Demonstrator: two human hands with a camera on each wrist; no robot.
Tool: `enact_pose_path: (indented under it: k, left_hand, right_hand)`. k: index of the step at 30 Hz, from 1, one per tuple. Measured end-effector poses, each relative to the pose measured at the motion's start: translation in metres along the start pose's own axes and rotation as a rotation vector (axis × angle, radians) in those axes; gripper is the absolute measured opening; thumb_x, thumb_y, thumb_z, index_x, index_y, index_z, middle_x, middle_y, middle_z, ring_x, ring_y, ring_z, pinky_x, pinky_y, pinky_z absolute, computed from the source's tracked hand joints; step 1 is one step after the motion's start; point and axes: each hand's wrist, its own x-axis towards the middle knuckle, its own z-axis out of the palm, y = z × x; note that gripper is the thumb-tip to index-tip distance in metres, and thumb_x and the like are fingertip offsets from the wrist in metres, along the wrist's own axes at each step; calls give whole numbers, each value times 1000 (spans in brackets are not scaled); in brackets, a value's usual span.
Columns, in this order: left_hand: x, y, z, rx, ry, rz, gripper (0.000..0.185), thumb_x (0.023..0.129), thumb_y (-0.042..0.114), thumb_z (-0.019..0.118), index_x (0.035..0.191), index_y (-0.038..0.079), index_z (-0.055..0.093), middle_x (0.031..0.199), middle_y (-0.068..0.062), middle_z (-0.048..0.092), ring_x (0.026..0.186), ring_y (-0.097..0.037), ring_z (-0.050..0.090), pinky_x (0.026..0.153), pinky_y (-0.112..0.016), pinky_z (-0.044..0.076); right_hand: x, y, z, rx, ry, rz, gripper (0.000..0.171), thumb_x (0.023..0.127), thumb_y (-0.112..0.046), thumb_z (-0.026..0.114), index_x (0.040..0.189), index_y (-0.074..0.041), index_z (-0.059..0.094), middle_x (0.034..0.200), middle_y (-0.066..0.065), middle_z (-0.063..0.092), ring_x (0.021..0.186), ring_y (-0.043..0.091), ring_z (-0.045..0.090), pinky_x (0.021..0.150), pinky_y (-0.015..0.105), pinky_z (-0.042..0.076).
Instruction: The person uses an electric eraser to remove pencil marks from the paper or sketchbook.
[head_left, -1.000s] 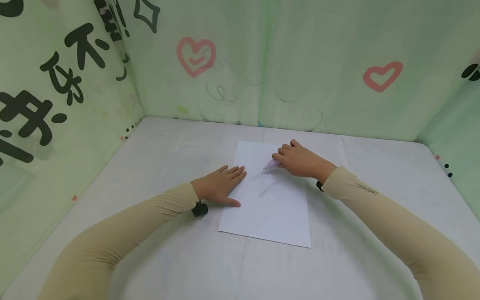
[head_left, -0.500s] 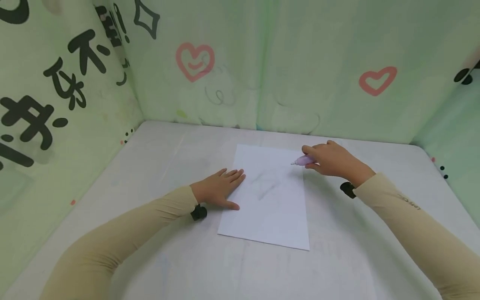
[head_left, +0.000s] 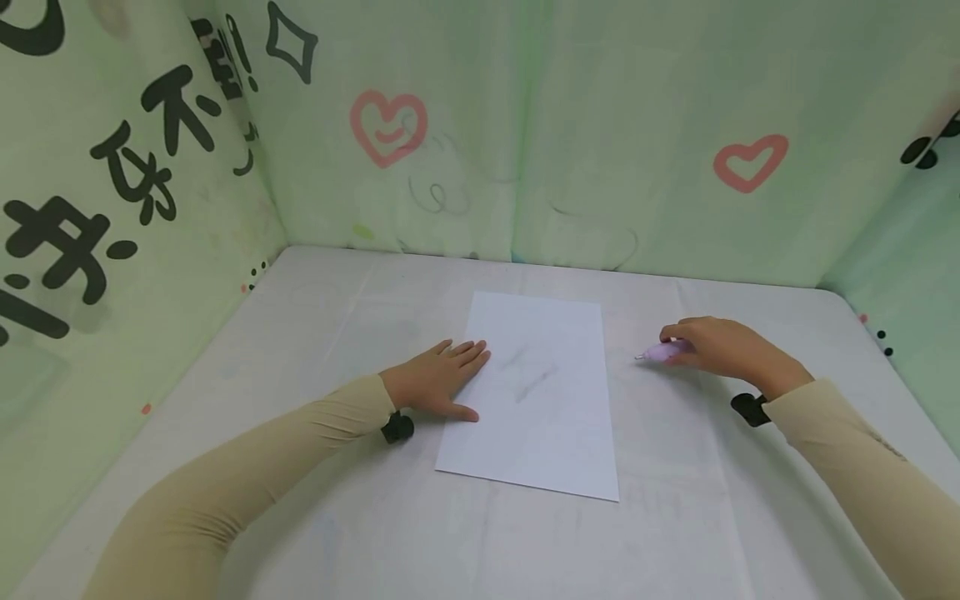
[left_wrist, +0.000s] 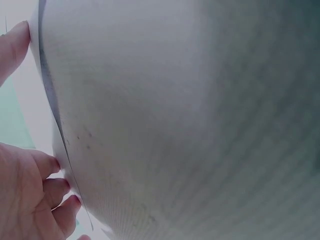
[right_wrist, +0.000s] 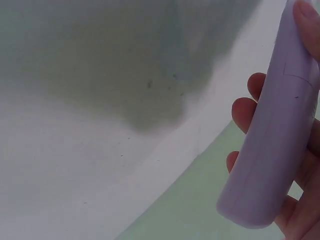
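A white sheet of paper [head_left: 543, 450] lies on the white-covered table, with faint grey streaks [head_left: 536, 379] on its upper half. My left hand [head_left: 438, 379] rests spread over the sheet's left edge; the left wrist view shows its fingertips [left_wrist: 57, 187] along the paper's edge [left_wrist: 55, 107]. To the right of the sheet, my right hand [head_left: 716, 346] holds a lavender correction pen [head_left: 663, 352] with a thin metal tip, which points left toward the paper. In the right wrist view its plump body [right_wrist: 270, 130] lies between the thumb and the curled fingers.
The white table cover [head_left: 360, 517] runs back to a green curtain [head_left: 615, 150] printed with hearts. A second curtain [head_left: 202, 192] with black characters closes the left side. Dark straps with small devices [head_left: 397, 427] sit at both wrists.
My right hand has moved from over the paper off to its right, carrying the correction pen, and come a little nearer. The left hand has stayed on the sheet.
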Motion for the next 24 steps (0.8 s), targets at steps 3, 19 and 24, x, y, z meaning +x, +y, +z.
enact_pose_path:
  k: [3,19,24]
  left_hand:
    - [1,0,0,0,0,2,94,87,64,48,152,6,11,159,-11,9,147,-25,14,119,-46,11]
    - [4,-1,0,11,-8,-2,96,86,66,47,152,7,9,160,-9,8,147,-24,12,119,-46,11]
    - [4,-4,2,-30,10,3,96,86,66,47,152,7,9,160,-11,5,148,-25,11,119,-47,11]
  right_hand:
    - [-5,6,4,12,-8,12,25,81,-19,72,103,-8,67,94,3,67,86,20,61,79,46,51]
    - [-13,23,17,54,-50,66,42,81,-30,72,110,-1,65,87,7,59,76,18,53,72,42,48]
    - [-18,15,14,49,-3,88,60,84,-40,68,130,-5,53,112,21,60,98,36,60,86,56,47]
